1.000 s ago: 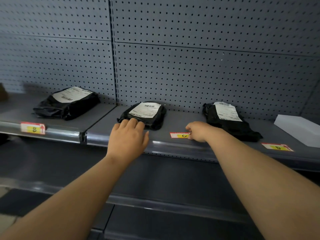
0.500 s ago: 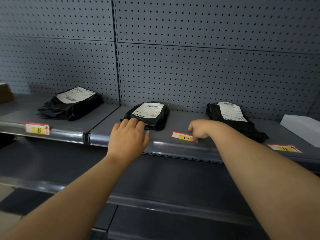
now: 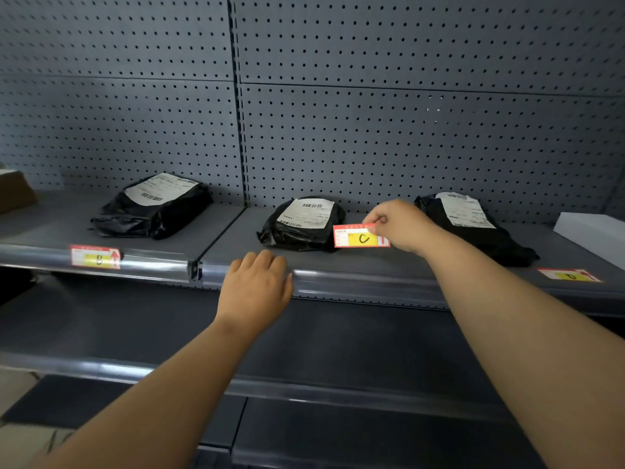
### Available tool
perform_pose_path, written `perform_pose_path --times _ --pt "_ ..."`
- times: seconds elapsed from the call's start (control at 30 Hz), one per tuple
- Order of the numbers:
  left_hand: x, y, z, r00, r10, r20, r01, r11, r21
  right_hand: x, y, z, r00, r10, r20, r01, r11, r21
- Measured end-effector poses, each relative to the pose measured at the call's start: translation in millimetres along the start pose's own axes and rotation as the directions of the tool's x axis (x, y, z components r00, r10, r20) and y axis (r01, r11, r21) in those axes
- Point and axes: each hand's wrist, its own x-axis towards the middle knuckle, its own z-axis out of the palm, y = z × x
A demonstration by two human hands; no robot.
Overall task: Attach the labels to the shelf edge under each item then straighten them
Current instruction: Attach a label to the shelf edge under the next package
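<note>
Three black parcels with white shipping slips lie on the grey shelf: the left parcel (image 3: 154,206), the middle parcel (image 3: 302,223) and the right parcel (image 3: 473,225). My right hand (image 3: 400,225) pinches the red-and-yellow label C (image 3: 359,236) by its right end and holds it upright above the shelf, just right of the middle parcel. My left hand (image 3: 257,287) rests palm down on the clear shelf edge strip (image 3: 365,282) below the middle parcel. Label B (image 3: 95,257) sits in the strip under the left parcel. Label D (image 3: 570,275) lies flat on the shelf at the right.
A white box (image 3: 595,233) stands at the far right of the shelf and a brown box (image 3: 15,194) at the far left. Pegboard (image 3: 372,130) backs the shelf. A lower shelf (image 3: 304,340) runs beneath my arms.
My right hand has lifted label C off the shelf surface and turned it upright. My left hand has slid from the middle parcel's front down onto the shelf edge.
</note>
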Motion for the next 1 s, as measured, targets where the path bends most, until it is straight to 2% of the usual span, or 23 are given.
perform_pose_path --times 0.17,0.47,1.0 --pt "-8.5 -20.4 12.1 1.0 0.018 0.021 -0.018 1.0 -0.022 -11.4 -31.7 17.4 0.998 -0.045 -0.04 0.048 0.997 0.066" --pt "-5.2 -38.8 21.5 0.997 0.065 0.046 -0.064 0.997 -0.04 -15.9 -60.6 41.5 0.997 -0.03 -0.065 0.035 0.997 0.07" --pt "3.1 -43.8 21.8 0.989 0.099 0.108 -0.088 0.991 -0.1 -19.8 -72.5 73.8 0.998 -0.051 -0.041 0.055 0.993 0.103"
